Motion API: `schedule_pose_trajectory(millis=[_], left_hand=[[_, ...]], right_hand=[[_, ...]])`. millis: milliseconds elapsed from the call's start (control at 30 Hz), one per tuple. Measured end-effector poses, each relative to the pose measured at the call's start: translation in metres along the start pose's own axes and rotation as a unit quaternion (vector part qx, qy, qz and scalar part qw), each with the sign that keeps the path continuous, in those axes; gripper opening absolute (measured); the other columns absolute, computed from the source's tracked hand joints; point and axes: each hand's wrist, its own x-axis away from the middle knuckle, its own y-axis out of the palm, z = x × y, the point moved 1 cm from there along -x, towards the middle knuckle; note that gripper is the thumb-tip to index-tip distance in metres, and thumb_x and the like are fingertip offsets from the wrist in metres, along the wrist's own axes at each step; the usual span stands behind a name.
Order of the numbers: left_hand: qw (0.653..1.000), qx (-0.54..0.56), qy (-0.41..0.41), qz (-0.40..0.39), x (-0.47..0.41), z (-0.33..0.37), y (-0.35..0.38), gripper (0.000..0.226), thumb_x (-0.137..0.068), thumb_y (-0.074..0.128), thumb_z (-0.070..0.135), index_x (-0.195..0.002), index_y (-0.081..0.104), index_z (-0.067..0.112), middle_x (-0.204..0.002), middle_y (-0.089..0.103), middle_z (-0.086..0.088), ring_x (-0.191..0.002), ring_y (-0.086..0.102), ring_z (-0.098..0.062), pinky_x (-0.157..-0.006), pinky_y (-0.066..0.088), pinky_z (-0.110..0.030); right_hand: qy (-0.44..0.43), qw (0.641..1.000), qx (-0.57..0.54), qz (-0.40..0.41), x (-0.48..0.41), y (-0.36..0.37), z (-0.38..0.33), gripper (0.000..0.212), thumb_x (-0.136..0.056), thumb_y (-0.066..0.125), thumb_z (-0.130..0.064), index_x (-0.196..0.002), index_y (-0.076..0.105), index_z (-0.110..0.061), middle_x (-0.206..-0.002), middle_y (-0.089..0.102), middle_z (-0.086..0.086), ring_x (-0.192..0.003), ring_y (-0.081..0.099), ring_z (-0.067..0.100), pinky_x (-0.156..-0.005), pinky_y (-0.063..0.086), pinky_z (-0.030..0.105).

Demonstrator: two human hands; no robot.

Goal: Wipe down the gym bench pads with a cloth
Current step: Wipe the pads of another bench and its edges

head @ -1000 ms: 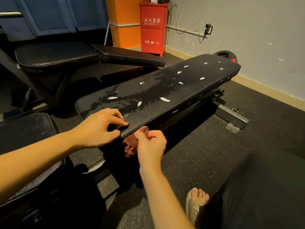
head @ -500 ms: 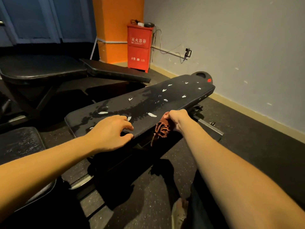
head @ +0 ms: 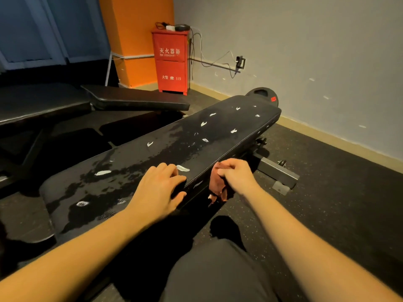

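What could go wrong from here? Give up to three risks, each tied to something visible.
1. The pad is wet on top, so the left hand gripping its edge might slip.
2. White marks, likely tears, dot it; the cloth could snag and widen them.
3. The right hand holds the cloth bunched at the pad's side, so the top may be left streaky.

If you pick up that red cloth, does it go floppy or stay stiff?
Probably floppy: the cloth bunches in the right hand and its loose end droops beside the bench pad. Likely light, since one hand holds it. Possibly damp, as the pad looks wet.
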Motion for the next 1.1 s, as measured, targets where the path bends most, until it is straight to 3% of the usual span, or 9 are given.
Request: schedule_pose_trajectory(millis=[233, 367, 433, 533, 633, 800, 867, 1000, 1100], left_hand=[[0.998, 0.015, 0.033, 0.054, 0.002, -0.006, 0.014, 0.03, -0.086, 0.073, 0.039, -0.111, 0.077, 0.021, -0.099, 0.058, 0.005, -0.089, 0.051, -0.021, -0.073, 0.042, -0.036], [0.998, 0.033, 0.022, 0.057, 0.003, -0.006, 0.015, 0.04, -0.09, 0.055, 0.047, -0.112, 0.078, 0.022, -0.099, 0.058, 0.006, -0.089, 0.052, -0.021, -0.074, 0.038, -0.036], [0.998, 0.036, 0.015, 0.055, 0.002, -0.005, 0.015, 0.041, -0.09, 0.055, 0.047, -0.112, 0.078, 0.022, -0.1, 0.058, 0.006, -0.09, 0.051, -0.02, -0.075, 0.037, -0.036], [0.998, 0.037, 0.009, 0.05, 0.002, -0.006, 0.015, 0.039, -0.09, 0.056, 0.045, -0.112, 0.078, 0.021, -0.1, 0.058, 0.007, -0.09, 0.051, -0.019, -0.076, 0.037, -0.035], [0.998, 0.042, 0.004, 0.05, 0.003, -0.006, 0.016, 0.038, -0.089, 0.059, 0.044, -0.112, 0.078, 0.021, -0.1, 0.057, 0.007, -0.09, 0.051, -0.018, -0.078, 0.036, -0.034], [0.998, 0.041, -0.001, 0.046, 0.002, -0.004, 0.015, 0.04, -0.089, 0.059, 0.046, -0.114, 0.079, 0.022, -0.101, 0.057, 0.008, -0.09, 0.05, -0.017, -0.078, 0.04, -0.037], [0.998, 0.041, -0.003, 0.044, 0.002, -0.004, 0.015, 0.038, -0.089, 0.061, 0.044, -0.114, 0.078, 0.022, -0.102, 0.057, 0.007, -0.09, 0.05, -0.018, -0.078, 0.04, -0.038], [0.998, 0.039, -0.001, 0.052, 0.003, -0.003, 0.015, 0.034, -0.088, 0.065, 0.041, -0.112, 0.078, 0.021, -0.1, 0.057, 0.007, -0.089, 0.05, -0.017, -0.078, 0.039, -0.036], [0.998, 0.043, -0.001, 0.055, 0.002, -0.003, 0.015, 0.033, -0.088, 0.066, 0.04, -0.112, 0.079, 0.021, -0.1, 0.057, 0.007, -0.089, 0.05, -0.018, -0.078, 0.039, -0.037]], right_hand=[[-0.017, 0.989, -0.107, 0.104, 0.018, 0.048, 0.043, 0.003, -0.084, 0.075, -0.018, -0.082, 0.076, -0.017, -0.078, 0.075, -0.001, -0.079, 0.072, 0.017, -0.077, 0.06, 0.037], [-0.127, 0.984, -0.096, 0.077, 0.066, 0.095, 0.051, 0.009, -0.088, 0.07, -0.017, -0.093, 0.072, -0.024, -0.09, 0.072, -0.009, -0.088, 0.068, 0.007, -0.082, 0.055, 0.028], [-0.155, 0.976, -0.064, 0.136, 0.054, 0.093, 0.057, 0.007, -0.088, 0.068, -0.017, -0.093, 0.07, -0.021, -0.093, 0.069, -0.009, -0.09, 0.065, 0.007, -0.084, 0.052, 0.028], [-0.104, 0.967, -0.041, 0.227, -0.002, 0.066, 0.06, 0.004, -0.09, 0.066, -0.014, -0.09, 0.069, -0.017, -0.09, 0.068, -0.004, -0.087, 0.063, 0.013, -0.088, 0.052, 0.04], [-0.045, 0.965, -0.053, 0.254, -0.026, 0.048, 0.057, 0.01, -0.095, 0.063, -0.014, -0.087, 0.065, -0.019, -0.08, 0.062, -0.012, -0.077, 0.057, -0.004, -0.09, 0.051, 0.04], [-0.219, 0.97, -0.003, 0.11, 0.049, 0.088, 0.06, 0.007, -0.093, 0.065, -0.012, -0.094, 0.068, -0.017, -0.093, 0.065, -0.009, -0.089, 0.062, 0.006, -0.081, 0.051, 0.03], [-0.25, 0.96, 0.033, 0.123, 0.039, 0.082, 0.064, 0.009, -0.091, 0.065, -0.011, -0.093, 0.069, -0.018, -0.093, 0.065, -0.006, -0.088, 0.062, 0.012, -0.08, 0.051, 0.032], [-0.104, 0.965, 0.028, 0.24, -0.043, 0.042, 0.068, 0.008, -0.093, 0.062, -0.014, -0.096, 0.07, -0.014, -0.094, 0.067, 0.0, -0.09, 0.064, 0.018, -0.089, 0.053, 0.043], [-0.133, 0.961, 0.022, 0.24, -0.025, 0.052, 0.065, 0.007, -0.094, 0.062, -0.013, -0.095, 0.07, -0.011, -0.092, 0.065, -0.002, -0.087, 0.062, 0.016, -0.084, 0.05, 0.036]])
